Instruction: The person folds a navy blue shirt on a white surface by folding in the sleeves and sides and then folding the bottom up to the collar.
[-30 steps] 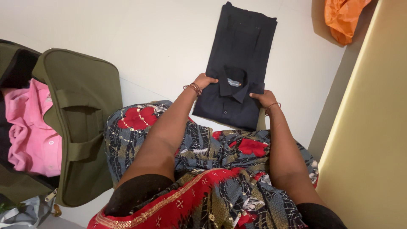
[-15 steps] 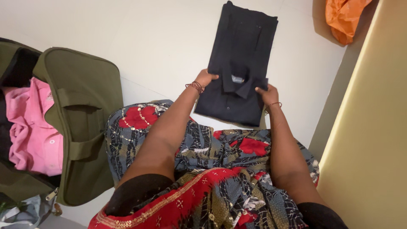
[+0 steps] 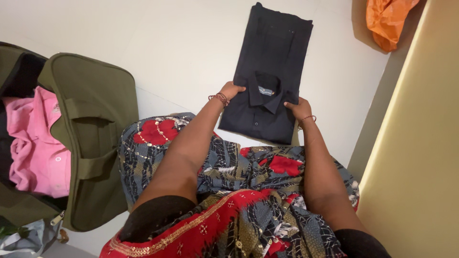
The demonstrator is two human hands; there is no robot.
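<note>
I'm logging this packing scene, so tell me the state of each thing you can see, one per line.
Dark shirt: folded, lying flat on the floor, collar toward the person.
Left hand: gripping the shirt's edge by the collar.
Right hand: gripping the opposite edge.
Green suitcase: open, lid up.
Pink shirt: crumpled inside the suitcase.
Orange bag: crumpled on the floor.

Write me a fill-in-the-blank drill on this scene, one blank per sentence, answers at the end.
1. The left hand and right hand both grip a folded shirt that is dark ____ in colour.
2. The open suitcase is olive ____.
3. Inside it lies a ____ garment.
4. The bag at the top right is ____.

Answers: navy; green; pink; orange
</note>
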